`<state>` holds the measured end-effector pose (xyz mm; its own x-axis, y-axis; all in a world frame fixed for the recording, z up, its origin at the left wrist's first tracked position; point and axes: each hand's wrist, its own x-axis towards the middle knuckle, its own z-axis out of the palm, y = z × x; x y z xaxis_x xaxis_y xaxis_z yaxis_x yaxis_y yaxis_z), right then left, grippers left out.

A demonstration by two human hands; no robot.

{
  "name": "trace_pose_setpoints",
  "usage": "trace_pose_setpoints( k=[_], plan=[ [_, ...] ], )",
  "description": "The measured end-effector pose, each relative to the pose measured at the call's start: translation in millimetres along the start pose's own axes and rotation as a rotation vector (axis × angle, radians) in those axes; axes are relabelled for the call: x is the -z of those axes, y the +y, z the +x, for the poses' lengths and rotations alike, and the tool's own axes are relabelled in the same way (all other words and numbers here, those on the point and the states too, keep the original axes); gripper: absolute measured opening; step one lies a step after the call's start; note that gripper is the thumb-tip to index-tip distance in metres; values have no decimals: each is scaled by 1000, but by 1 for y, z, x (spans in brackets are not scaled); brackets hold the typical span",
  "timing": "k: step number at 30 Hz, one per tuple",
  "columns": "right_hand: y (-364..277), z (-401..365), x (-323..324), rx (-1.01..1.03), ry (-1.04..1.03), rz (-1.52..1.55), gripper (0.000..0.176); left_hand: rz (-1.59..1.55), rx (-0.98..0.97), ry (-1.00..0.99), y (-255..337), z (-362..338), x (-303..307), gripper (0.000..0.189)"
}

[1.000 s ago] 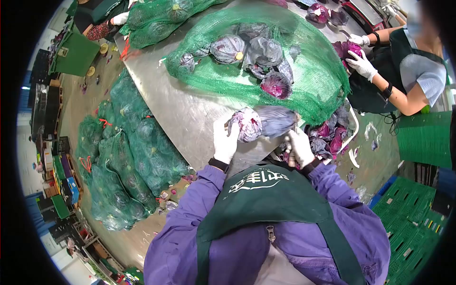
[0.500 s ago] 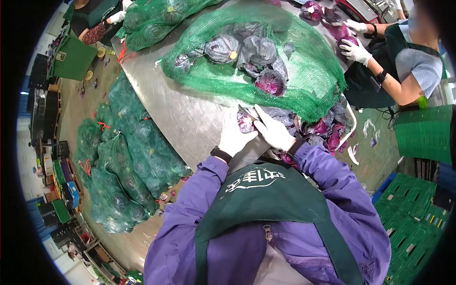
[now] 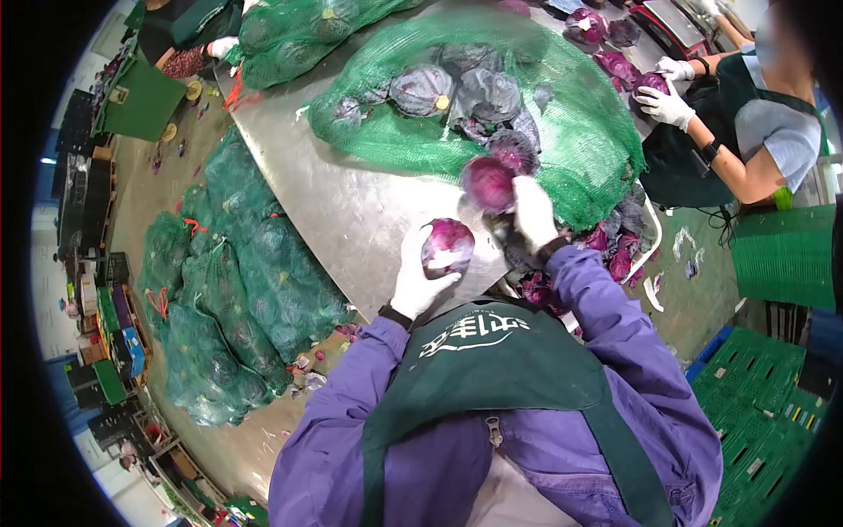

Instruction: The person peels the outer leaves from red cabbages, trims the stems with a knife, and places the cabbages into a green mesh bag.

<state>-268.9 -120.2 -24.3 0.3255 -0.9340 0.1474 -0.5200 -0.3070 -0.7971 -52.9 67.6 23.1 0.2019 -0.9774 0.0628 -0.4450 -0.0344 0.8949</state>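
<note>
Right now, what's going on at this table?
The left hand holds a trimmed-looking cabbage over the table. The right hand has its fingers on what looks like a loose purple leaf, blurred. Beyond, dark cabbages lie amid a spread green net. At right, a co-worker in white gloves handles another red cabbage. Filled nets sit on the floor.

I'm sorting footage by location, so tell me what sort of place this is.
Probably a vegetable packing or processing room: a metal table bears purple cabbages inside green netting, filled net sacks are piled beside it, and green crates stand at lower right.
</note>
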Motion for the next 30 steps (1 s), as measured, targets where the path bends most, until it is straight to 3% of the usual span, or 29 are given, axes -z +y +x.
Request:
trace_pose_setpoints(
  k=[1, 3, 4, 5, 6, 7, 9, 10, 11, 13, 15, 17, 19, 21, 23, 25, 27, 28, 30],
  plan=[
    [21, -1, 4, -136, 98, 147, 33, -55, 56, 27, -5, -10, 6, 103],
    [-11, 4, 49, -326, 310, 293, 42, -384, 263, 21, -9, -21, 16, 107],
    [-31, 2, 71, -455, 375, 397, 50, -381, 270, 31, 0, -21, 26, 107],
    [-41, -3, 85, -586, 444, 500, 58, -307, 443, -62, 20, -16, 42, 106],
    [-35, -5, 91, -498, 542, 600, 63, -231, 613, -159, 34, -11, 51, 106],
    [-30, -8, 95, -408, 643, 698, 69, -231, 614, -160, 39, -8, 52, 106],
    [-47, -18, 94, -403, 625, 676, 65, 383, 112, -125, 46, -2, 48, 103],
    [-61, -22, 86, -361, 562, 650, 62, 401, -27, -115, 50, 6, 44, 94],
    [-77, -27, 77, -321, 498, 624, 59, 399, -28, -122, 44, 12, 41, 94],
    [-105, -40, 67, -347, 52, 556, 46, 407, -137, -150, 28, 19, 36, 87],
    [-103, -58, 36, -17, -152, 306, 46, 411, 4, -76, 29, 20, 39, 81],
    [-102, -70, 14, -184, -428, 241, 51, 415, 70, -54, 25, 17, 39, 90],
    [-88, -81, -20, 38, -360, 35, 57, 331, 96, -17, 13, 8, 34, 95],
    [-108, -79, -19, 41, -465, 9, 63, 242, 120, 18, 19, 3, 29, 100],
    [-117, -80, -24, 34, -508, 180, 67, 341, 283, -59, 42, 0, 26, 104],
    [-122, -78, -23, 43, -518, 71, 69, 357, 384, -121, 50, -2, 25, 104],
    [-122, -76, -27, -7, -535, 61, 68, 274, 404, -42, 40, -11, 18, 106],
    [-121, -77, -26, -7, -538, 59, 68, 281, 317, 2, 33, -14, 13, 103],
    [-130, -73, -17, -223, -635, 135, 54, 186, 266, 23, 32, -12, 5, 102]
  ],
)
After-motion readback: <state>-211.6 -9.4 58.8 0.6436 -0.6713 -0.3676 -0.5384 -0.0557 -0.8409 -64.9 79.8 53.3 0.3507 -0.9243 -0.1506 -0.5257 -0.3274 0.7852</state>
